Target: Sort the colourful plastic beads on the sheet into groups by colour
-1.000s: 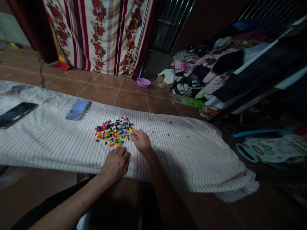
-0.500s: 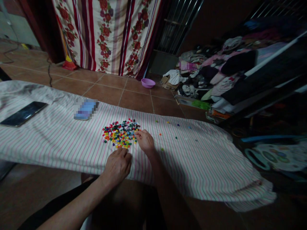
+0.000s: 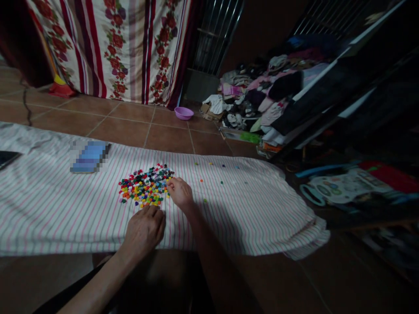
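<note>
A pile of small coloured cubes (image 3: pixel 144 185) lies on the striped cloth (image 3: pixel 81 218). At the pile's near edge rests my left hand (image 3: pixel 145 224), back up, with its fingers curled down; what is under the fingertips is hidden. My right hand (image 3: pixel 180 192) touches the right edge of the pile, thumb and fingers pinched together on something too small to make out. Right of it, several single cubes lie spread apart, among them an orange one (image 3: pixel 201 180), a dark green one (image 3: pixel 221 182) and a light green one (image 3: pixel 204 200).
Left of the pile lies a phone with a blurred screen (image 3: pixel 90 157), and a dark device (image 3: pixel 8 159) is at the left edge. Beyond the cloth, a purple basin (image 3: pixel 183 113) stands on the tiled floor near heaped clothes (image 3: pixel 255 93).
The camera view has turned to the right, so the cloth and the pile appear further left. Both hands remain at the pile in nearly the same places.
</note>
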`<state>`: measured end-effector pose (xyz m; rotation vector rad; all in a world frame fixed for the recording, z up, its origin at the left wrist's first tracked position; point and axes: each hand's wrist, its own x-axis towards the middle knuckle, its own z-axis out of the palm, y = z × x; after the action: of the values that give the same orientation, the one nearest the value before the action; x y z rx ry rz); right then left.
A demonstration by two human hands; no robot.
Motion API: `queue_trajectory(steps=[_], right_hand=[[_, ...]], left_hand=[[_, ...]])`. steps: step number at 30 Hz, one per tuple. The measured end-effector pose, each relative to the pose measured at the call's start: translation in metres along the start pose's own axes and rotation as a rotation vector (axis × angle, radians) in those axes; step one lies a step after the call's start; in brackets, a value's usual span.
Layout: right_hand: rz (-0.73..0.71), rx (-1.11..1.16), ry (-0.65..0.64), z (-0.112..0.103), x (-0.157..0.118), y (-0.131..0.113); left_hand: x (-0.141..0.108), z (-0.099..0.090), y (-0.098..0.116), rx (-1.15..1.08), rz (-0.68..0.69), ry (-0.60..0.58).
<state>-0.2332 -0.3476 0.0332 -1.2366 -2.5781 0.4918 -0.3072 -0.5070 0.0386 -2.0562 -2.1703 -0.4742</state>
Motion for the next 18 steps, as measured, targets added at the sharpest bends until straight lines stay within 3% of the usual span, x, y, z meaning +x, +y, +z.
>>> queue_trajectory(steps=[18], right_hand=[[-0.06,0.083,0.078,0.008,0.0032,-0.0023]], left_hand=[[0.0068,0.0008,-0.0029,-0.015,-0.08,-0.041]])
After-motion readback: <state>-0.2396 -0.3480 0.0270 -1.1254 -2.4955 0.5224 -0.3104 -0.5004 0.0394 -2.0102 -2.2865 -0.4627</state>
